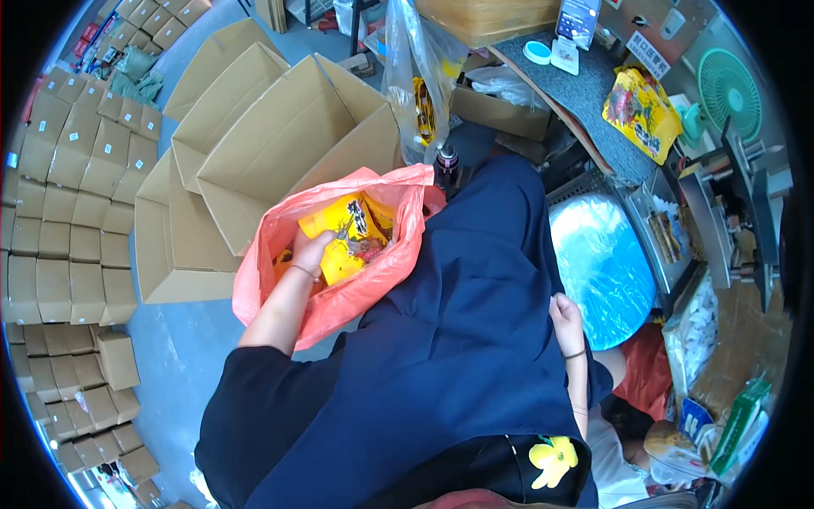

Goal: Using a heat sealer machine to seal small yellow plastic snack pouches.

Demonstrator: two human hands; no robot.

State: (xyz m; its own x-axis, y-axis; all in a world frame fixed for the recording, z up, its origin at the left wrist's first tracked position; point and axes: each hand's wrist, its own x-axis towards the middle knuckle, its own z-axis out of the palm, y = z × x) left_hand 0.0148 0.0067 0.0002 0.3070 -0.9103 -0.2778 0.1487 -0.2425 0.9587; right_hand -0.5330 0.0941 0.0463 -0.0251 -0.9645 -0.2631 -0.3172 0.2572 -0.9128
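A pinkish-red plastic bag stands wide at the mouth beside my lap, with several yellow printed packets inside. My left hand reaches into it, its thumb and fingers closed on the edge of a yellow packet. The fingertips are partly hidden behind that packet. Down at my right side, my right hand is curled against the edge of my dark blue apron. Whatever its fingers hold, if anything, does not show.
Open cardboard boxes stand beyond the bag. Stacked cartons line the left. A clear plastic bag hangs ahead. The table at right carries another yellow packet and a green fan. A blue plastic-covered round thing is beside my leg.
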